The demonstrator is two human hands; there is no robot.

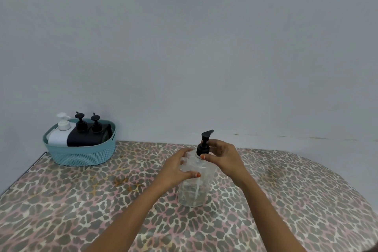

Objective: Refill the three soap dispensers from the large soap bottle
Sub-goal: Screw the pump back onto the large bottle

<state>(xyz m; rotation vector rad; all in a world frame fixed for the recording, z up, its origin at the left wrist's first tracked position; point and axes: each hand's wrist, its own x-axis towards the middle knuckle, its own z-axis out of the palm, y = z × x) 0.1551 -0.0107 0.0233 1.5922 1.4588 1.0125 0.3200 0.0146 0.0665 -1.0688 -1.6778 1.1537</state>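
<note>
Both bare forearms reach forward from the lower edge and converge. The left hand [178,168] wraps around the shoulder of the clear bottle [192,190], thumb in front, fingers behind. The right hand [224,157], slightly higher, pinches the black pump [203,147] between thumb and curled fingers.

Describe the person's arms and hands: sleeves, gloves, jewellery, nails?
Both forearms are bare, with no sleeves in view. Neither the left hand nor the right hand wears a glove, watch or bracelet. The visible thumbnails carry orange polish.
</note>
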